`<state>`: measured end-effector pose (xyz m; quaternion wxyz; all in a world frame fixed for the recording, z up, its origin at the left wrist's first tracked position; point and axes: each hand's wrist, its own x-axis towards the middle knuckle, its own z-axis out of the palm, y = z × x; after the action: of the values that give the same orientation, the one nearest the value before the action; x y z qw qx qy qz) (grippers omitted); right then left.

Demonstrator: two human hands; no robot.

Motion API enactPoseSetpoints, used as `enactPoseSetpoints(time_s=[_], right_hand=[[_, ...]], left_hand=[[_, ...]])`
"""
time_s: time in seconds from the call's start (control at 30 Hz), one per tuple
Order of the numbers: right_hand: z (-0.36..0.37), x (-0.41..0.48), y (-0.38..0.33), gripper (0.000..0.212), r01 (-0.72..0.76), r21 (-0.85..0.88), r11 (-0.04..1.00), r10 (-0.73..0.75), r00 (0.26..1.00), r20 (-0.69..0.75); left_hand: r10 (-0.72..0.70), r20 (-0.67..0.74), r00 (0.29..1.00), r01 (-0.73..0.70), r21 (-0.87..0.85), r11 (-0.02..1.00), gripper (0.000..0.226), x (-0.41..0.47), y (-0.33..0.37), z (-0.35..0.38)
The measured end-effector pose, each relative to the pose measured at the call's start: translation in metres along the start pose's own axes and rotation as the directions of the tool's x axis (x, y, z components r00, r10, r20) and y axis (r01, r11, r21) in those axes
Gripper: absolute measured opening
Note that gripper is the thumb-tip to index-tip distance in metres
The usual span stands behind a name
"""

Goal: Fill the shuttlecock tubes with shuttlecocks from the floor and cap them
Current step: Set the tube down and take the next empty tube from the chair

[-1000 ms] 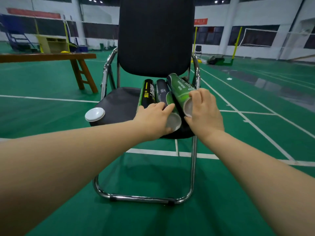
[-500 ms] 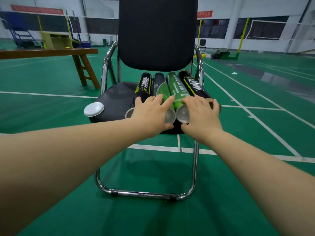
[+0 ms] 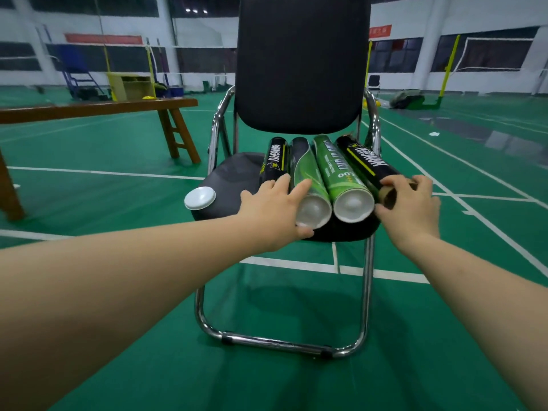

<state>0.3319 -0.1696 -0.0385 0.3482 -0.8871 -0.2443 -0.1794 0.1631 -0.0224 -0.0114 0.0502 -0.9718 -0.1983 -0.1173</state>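
Several shuttlecock tubes lie side by side on the black chair seat (image 3: 228, 173), their near ends facing me. From left to right they are a black tube (image 3: 274, 160), a dark green tube (image 3: 305, 173) with a white end, a bright green tube (image 3: 336, 173) with a white end, and another black tube (image 3: 366, 163). My left hand (image 3: 274, 213) rests flat over the left black tube's near end, with its fingers spread and its index finger on the dark green tube. My right hand (image 3: 410, 210) curls around the right black tube's cardboard end. A loose white cap (image 3: 199, 197) lies on the seat's left edge.
The chair has chrome arms and a chrome floor frame (image 3: 281, 342), and it stands on green court flooring with white lines. A wooden bench (image 3: 98, 109) stands at the left. Net posts, a blue cart and bags stand far behind.
The bright green tube, which was raised on top of the others, now lies flat in the row. A black tube now lies at the right. My hands have spread apart to the outer tubes.
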Motion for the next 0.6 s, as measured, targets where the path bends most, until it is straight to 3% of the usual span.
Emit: enactPoseSetpoints(time_s=[0.1, 0.27, 0.47, 0.6], right_hand=[[-0.009, -0.008, 0.002, 0.036, 0.02, 0.045, 0.999, -0.014, 0.992, -0.127], [-0.039, -0.033, -0.007, 0.036, 0.071, 0.121, 0.99, -0.043, 0.974, -0.222], [-0.077, -0.09, -0.047, 0.036, 0.218, 0.23, 0.949, -0.177, 0.966, -0.186], [-0.095, -0.139, -0.092, 0.038, 0.339, 0.344, 0.876, -0.28, 0.937, -0.209]], left_hand=[[-0.03, 0.016, 0.999, 0.03, 0.018, 0.999, 0.09, -0.01, -0.008, -0.004], [-0.077, 0.015, 0.997, 0.077, 0.008, 0.997, 0.093, -0.037, -0.008, -0.026], [-0.088, -0.005, 0.996, 0.088, -0.065, 0.994, 0.098, -0.079, 0.014, -0.067], [-0.032, -0.102, 0.994, 0.025, -0.069, 0.997, 0.105, -0.115, 0.025, -0.09]])
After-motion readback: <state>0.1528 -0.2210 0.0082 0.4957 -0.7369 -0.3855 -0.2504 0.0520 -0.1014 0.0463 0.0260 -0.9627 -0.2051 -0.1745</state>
